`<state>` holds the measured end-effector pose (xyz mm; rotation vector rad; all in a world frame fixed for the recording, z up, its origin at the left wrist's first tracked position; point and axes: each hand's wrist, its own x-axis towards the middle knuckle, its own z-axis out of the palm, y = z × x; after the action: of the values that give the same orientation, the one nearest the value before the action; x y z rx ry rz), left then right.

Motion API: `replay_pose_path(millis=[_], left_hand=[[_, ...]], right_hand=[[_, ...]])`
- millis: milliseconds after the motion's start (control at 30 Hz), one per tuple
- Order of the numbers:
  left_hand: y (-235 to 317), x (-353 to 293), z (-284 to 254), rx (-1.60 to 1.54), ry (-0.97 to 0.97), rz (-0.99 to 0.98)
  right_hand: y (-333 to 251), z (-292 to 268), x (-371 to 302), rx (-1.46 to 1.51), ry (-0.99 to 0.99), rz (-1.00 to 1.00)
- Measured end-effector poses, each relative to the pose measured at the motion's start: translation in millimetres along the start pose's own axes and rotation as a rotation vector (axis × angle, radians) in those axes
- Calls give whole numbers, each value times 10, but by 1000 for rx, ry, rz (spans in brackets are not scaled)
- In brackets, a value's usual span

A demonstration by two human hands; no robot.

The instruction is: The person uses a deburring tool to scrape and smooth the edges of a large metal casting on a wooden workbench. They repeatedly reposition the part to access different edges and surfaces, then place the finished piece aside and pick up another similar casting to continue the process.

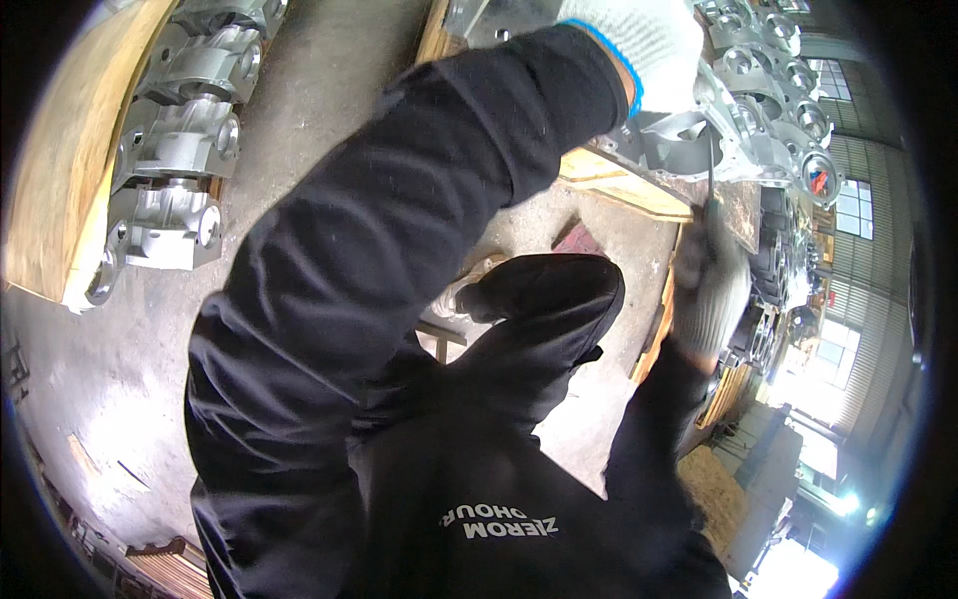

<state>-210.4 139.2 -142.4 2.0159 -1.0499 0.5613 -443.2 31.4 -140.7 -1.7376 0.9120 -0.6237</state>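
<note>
My left hand, in a white knit glove with a blue cuff, lies over a silver cast metal housing at the top; its fingers are hidden. To the right, my white-gloved right hand is closed round the dark handle of a thin metal tool. The tool's narrow shaft points up toward the opening in the housing. I cannot tell whether it is a file or a scraper, or whether it touches the metal. Some blur covers the right fingers.
More silver castings crowd the upper right. Another row of castings stands at the left by a wooden board. Below the housing are wooden crate edges. A dark red piece lies on the concrete floor.
</note>
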Motion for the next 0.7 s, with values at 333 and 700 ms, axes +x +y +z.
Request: replay_pose_path(millis=[333,700], left_hand=[[-3,-4,-49,7,-21,147],[95,49,-123,96,-40,171]], right_hand=[[55,-54,-249,480,113,278],[235,87,45,531,-150,506]])
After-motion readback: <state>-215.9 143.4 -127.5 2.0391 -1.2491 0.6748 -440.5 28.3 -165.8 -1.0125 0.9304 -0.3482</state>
